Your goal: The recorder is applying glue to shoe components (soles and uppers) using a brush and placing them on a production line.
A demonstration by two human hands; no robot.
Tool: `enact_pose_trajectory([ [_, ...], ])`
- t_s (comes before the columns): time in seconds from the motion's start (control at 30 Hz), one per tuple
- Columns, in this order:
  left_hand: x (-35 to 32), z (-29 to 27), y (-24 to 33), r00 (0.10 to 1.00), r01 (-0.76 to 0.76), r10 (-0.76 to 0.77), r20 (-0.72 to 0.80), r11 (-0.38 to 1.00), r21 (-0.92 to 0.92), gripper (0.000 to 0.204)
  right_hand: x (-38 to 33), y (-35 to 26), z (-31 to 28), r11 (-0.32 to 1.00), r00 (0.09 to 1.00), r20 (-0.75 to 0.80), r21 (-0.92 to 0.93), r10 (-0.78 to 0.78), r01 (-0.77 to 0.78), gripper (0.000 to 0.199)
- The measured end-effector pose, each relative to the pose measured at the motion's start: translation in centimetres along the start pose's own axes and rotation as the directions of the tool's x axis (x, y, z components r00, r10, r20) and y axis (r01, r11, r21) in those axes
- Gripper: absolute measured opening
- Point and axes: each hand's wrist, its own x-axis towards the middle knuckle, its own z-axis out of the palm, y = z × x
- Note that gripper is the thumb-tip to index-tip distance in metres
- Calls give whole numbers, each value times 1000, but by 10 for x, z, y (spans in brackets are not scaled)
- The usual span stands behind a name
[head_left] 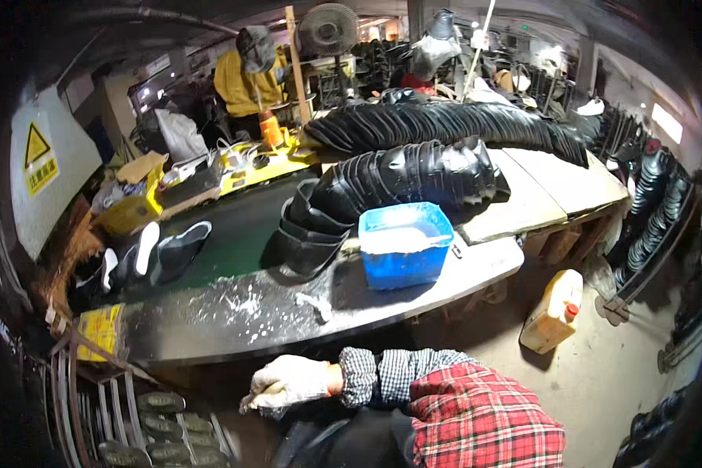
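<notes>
the right hand (290, 382), wearing a white glove, is hanging below the near edge of a workbench (203, 331); its fingers are curling, but the view is not showing whether they are gripping anything, so its grip cannot be told. the left hand is lying out of view, its grip likewise unknown. taking clock directions from the glove: olive-coloured footwear (162, 402) is lying nearby on a metal rack (72, 405) at eight to nine o'clock; a blue tub (404, 269) is standing on the bench between one and two; nested black boots (382, 179) are lying at one; a pale canister (550, 316) is standing on the floor between two and three.
</notes>
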Motion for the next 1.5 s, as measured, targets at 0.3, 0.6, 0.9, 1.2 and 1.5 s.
enact_pose_trajectory([
  [0.3,66,52,-16,979,-83,23,203,952,293,70,-55,20,-37,996,976,-199,24,87,-84,31],
  [0.6,134,93,-9,940,-253,90,329,830,496,72,-88,24,-74,988,906,-408,-55,112,-147,29],
  [0.9,153,57,-5,956,-230,87,280,817,528,73,-54,20,-89,959,914,-367,-152,172,-241,30],
  [1.2,156,18,-13,973,-204,116,202,843,498,74,-27,20,-93,955,928,-317,-153,198,-256,23],
  [1.5,150,0,-18,983,-183,152,105,885,428,75,-94,-46,-217,876,202,-927,-368,-317,-313,18],
])
